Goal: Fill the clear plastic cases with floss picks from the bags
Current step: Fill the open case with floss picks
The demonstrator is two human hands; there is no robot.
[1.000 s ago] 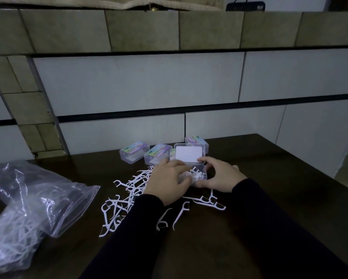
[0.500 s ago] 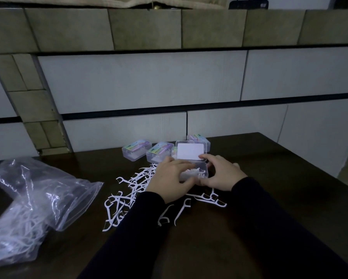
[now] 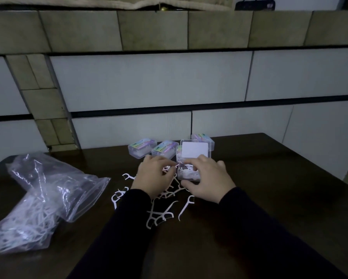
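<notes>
An open clear plastic case (image 3: pixel 189 175) with its lid (image 3: pixel 194 150) raised stands in the middle of the dark table (image 3: pixel 269 178); white floss picks lie inside it. My right hand (image 3: pixel 206 177) curls round the case, thumb at its near side, fingers over its top. My left hand (image 3: pixel 154 175) is just left of the case, its fingertips pinching floss picks over the pile. Loose floss picks (image 3: pixel 161 214) are scattered below and beside both hands.
Three closed cases with colourful labels (image 3: pixel 142 147) (image 3: pixel 165 151) (image 3: pixel 202 137) stand behind the open one near the wall. A clear bag of floss picks (image 3: pixel 38 200) lies at the left. A tiled wall rises behind the table.
My left hand has drawn back from the case's front to the pile at its left. The right hand stays on the case. The view has shifted slightly.
</notes>
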